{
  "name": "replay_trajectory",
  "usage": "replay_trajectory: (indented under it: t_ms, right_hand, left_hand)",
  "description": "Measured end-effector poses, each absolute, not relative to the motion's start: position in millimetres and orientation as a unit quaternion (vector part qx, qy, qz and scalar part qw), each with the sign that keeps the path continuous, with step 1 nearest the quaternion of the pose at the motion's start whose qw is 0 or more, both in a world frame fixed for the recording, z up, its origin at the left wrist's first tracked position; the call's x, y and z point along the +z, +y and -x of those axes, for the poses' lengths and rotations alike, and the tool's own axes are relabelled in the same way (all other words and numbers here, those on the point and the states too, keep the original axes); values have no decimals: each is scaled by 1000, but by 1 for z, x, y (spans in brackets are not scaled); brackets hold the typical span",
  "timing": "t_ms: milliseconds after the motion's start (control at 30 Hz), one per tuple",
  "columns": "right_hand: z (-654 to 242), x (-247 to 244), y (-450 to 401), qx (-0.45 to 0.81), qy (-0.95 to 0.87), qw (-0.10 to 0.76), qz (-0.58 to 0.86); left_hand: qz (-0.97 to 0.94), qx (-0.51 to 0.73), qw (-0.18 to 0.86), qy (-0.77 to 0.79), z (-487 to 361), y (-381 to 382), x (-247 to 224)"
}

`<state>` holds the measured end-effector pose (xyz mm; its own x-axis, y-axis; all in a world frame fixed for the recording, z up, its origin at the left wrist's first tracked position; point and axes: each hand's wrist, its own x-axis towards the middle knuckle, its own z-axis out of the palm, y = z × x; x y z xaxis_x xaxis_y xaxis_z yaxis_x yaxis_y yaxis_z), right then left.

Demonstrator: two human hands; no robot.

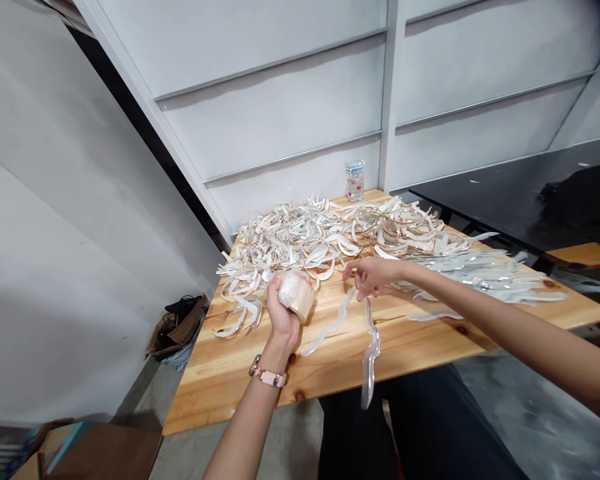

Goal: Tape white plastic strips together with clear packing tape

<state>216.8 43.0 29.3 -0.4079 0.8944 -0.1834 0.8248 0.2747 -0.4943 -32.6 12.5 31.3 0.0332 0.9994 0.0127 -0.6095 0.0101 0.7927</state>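
Whitish roll [297,295] partly hides the left hand [283,320].

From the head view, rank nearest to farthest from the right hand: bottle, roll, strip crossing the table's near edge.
1. Strip: just below the right hand.
2. Roll: leftward, in the left hand.
3. Bottle: at the far edge of the table.

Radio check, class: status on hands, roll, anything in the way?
Left hand gripping roll. Right hand pinching wavy strip, hanging past table edge. Heaped strips just beyond both hands.
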Motion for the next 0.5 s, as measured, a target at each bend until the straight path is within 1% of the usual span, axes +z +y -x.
replay_trajectory:
  t_ms: [67,167,333,400,500]
  right_hand:
    - [-222,30,44,223,-789,108,562]
    - [-222,23,46,140,-775,158,595]
    - [-216,13,41,89,-778,188,594]
    - [-216,16,37,70,-776,229,584]
    - [-217,23,31,44,-756,319,569]
  left_hand:
    - [-352,630,606,335,32,11,26]
    - [-475,590,508,408,29,4,17]
    - [-709,420,325,464,21,-6,6]
    - [-755,370,233,488,19,-7,3]
    - [-767,339,165,519,20,-9,2]
